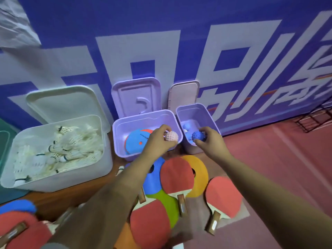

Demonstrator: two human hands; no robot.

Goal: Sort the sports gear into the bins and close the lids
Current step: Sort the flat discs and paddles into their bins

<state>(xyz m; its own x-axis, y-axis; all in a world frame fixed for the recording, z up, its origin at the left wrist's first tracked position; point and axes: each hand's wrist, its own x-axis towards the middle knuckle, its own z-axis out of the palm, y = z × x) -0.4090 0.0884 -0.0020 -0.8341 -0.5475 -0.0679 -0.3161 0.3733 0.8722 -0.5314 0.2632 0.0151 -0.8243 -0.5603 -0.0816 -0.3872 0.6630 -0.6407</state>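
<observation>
passing over red paddles (177,175) and coloured flat discs (201,174) lying unsorted on the floor at lower centre. further up, clasping a pink spiky ball (171,136) in the left grip (158,139), fingers curled round it, above the right rim of the middle bin (143,114) and just left of the small bin (195,106). pinching a blue spiky ball (197,136) in the right grip (208,139), fingers bent around it, over the small bin's near edge, with other blue balls (187,126) already lying inside. judging the small bin as the target for both, directly beneath the right grip and slightly rightward of the left, hence nearer the right. beyond, at upper centre, noting the lids (136,94) leaning open against the wall; at left, the white bin (106,159) holding shuttlecocks (71,144).
</observation>
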